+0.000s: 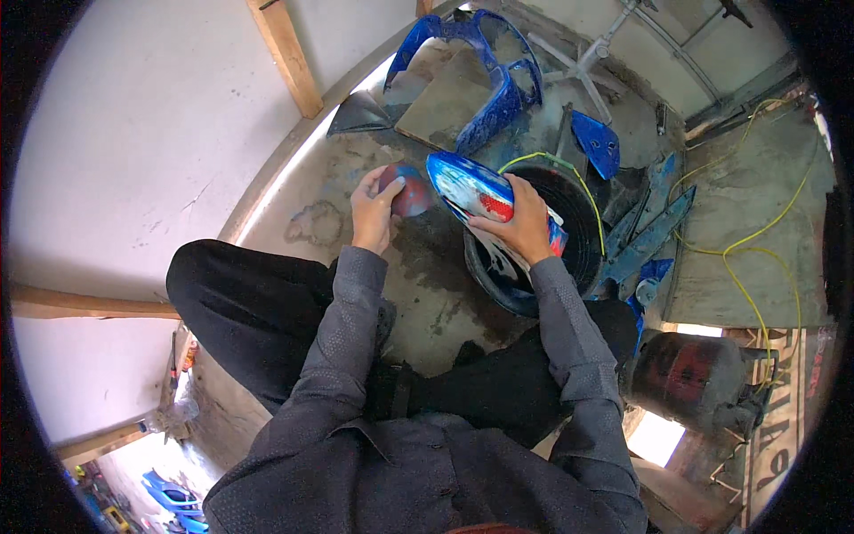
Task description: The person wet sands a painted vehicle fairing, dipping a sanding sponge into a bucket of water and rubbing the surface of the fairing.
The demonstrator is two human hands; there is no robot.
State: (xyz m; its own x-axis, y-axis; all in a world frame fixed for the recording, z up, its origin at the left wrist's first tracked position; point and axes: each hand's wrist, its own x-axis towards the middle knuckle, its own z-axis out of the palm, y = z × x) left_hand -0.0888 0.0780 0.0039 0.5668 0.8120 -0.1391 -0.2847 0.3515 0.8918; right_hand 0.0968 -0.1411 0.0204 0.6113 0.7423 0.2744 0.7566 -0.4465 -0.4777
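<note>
In my right hand (523,219) is a glossy blue, white and red motorcycle body panel (470,185), tilted over a black bucket (578,200). My fingers wrap over its far edge and the thumb lies across its face. A short way to the left, my left hand (374,206) is closed around the edge of a round reddish sanding disc (410,192) smeared with blue. Disc and panel are close together, with a small gap between them. The bucket's inside is dark, and its contents are hard to make out.
Beyond the bucket lie a large blue fairing (498,111) and a small blue panel (594,142). Dusty blue strips (654,231) rest at the right, near a yellow cable (725,252). A dark cylindrical machine (685,378) stands by my right knee. A white wall (133,133) rises at left.
</note>
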